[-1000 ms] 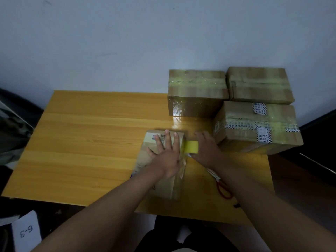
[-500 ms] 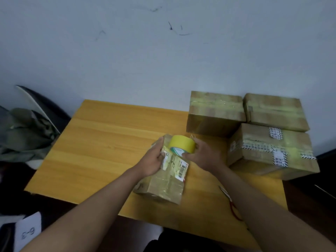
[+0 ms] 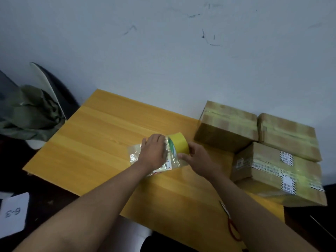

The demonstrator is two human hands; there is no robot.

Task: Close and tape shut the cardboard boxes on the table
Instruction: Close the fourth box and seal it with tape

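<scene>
A small cardboard box (image 3: 135, 155), glossy with clear tape and bearing a printed label, lies near the middle of the yellow table (image 3: 101, 142). My left hand (image 3: 154, 151) lies over it with the fingers curled round its far edge and hides most of it. My right hand (image 3: 198, 159) grips a yellow tape roll (image 3: 179, 142) held against the box's right end. Three taped boxes sit at the table's right: one at the back (image 3: 225, 126), one behind right (image 3: 289, 135), and one in front with printed labels (image 3: 269, 175).
Red-handled scissors (image 3: 233, 231) lie on the table, partly under my right forearm. A chair (image 3: 47, 84) with green cloth (image 3: 31, 113) stands left of the table. A paper marked 6-3 (image 3: 13, 212) lies at the lower left. A wall runs behind the table.
The small box lay flat under my left palm, then was tipped up and turned in my left hand. The tape roll went from beside the box to its far right end.
</scene>
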